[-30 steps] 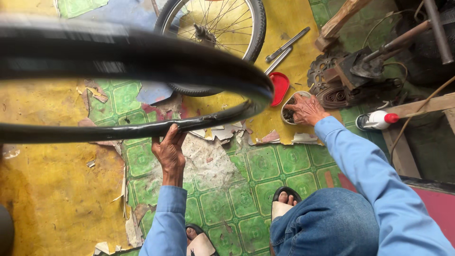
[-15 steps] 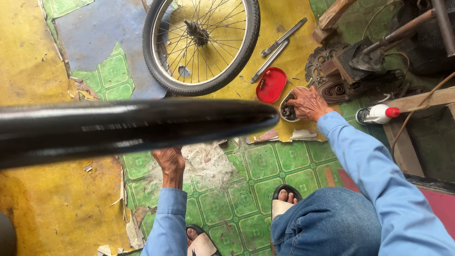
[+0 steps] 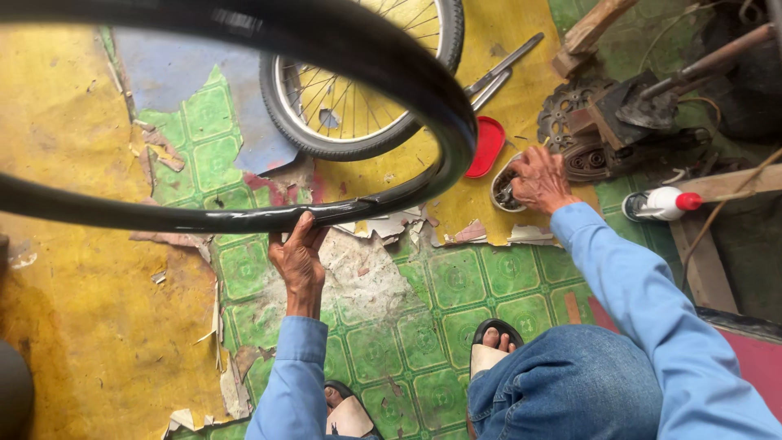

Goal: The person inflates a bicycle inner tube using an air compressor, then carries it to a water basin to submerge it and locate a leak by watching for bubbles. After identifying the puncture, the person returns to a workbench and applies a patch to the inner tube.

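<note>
Left hand (image 3: 299,262) is clamped on the lower edge of the black tyre (image 3: 391,73), held up edge-on, its long sweep running left to right. Right hand (image 3: 541,179) reaches well away to the right — fingers bunched down into a small round tin (image 3: 501,194) beside the red lid (image 3: 486,147) on the floor.

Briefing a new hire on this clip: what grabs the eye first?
A big black tyre arcs across the top and left, held up by the left hand at its lower edge. Behind it a spoked wheel lies on the peeling yellow and green floor. At right, the right hand reaches into a small tin beside a red lid.
</note>
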